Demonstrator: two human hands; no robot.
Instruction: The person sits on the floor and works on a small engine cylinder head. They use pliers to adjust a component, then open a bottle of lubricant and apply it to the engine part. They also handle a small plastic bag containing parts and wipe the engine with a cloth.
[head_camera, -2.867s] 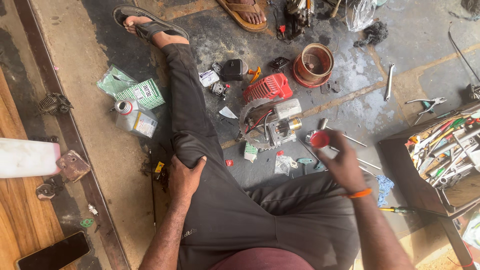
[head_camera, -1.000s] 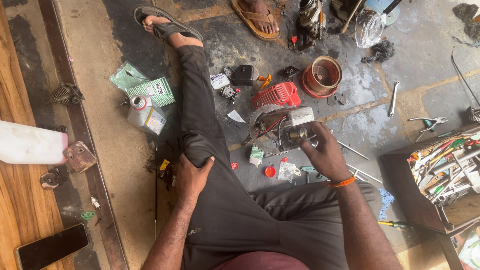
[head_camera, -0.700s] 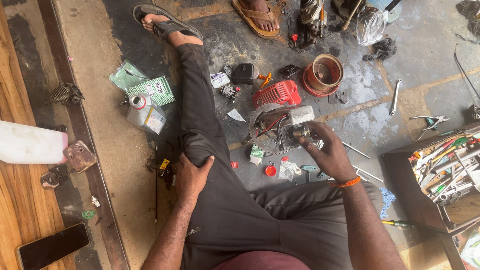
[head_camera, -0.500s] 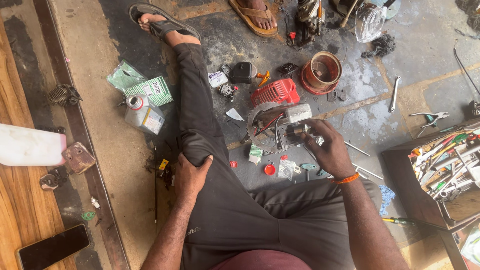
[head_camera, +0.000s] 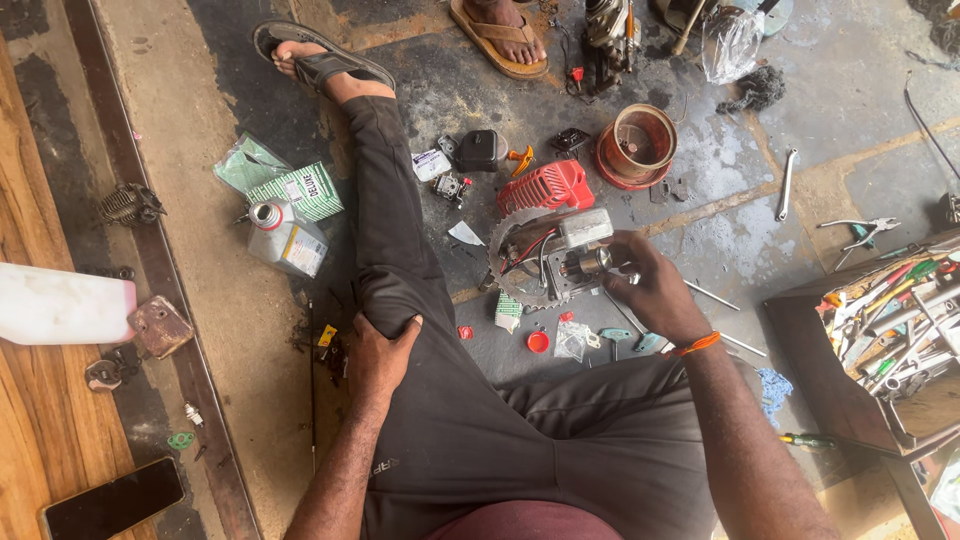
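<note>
- On the stained concrete floor (head_camera: 720, 230), between the person's legs, sits a small engine assembly (head_camera: 545, 255) with a toothed round plate, wires and a pale block on top; it rests just below a red ribbed cover (head_camera: 545, 185).
- Right hand (head_camera: 655, 290) is closed around a small silvery cylinder part (head_camera: 590, 262) at the assembly's right edge, fingers curled on it; whether that part is fixed to the assembly or loose I cannot tell.
- Left hand (head_camera: 378, 355) lies flat, fingers spread, gripping the knee of the outstretched left leg; it holds no tool.
- Risk, as I judge it: with only one hand on the work and nothing bracing the assembly, a twist or pull could swing the whole unit across the floor, or the toothed rim could catch the fingers.
- Loose wires run close to the grip and could snag or tear if the part comes away at an angle.
- Small bits lie near: a red cap (head_camera: 538, 342), a clear packet (head_camera: 573, 345). A knocked fastener could vanish among them.
- An oil bottle (head_camera: 283, 238) stands well apart, to the left of the leg.
</note>
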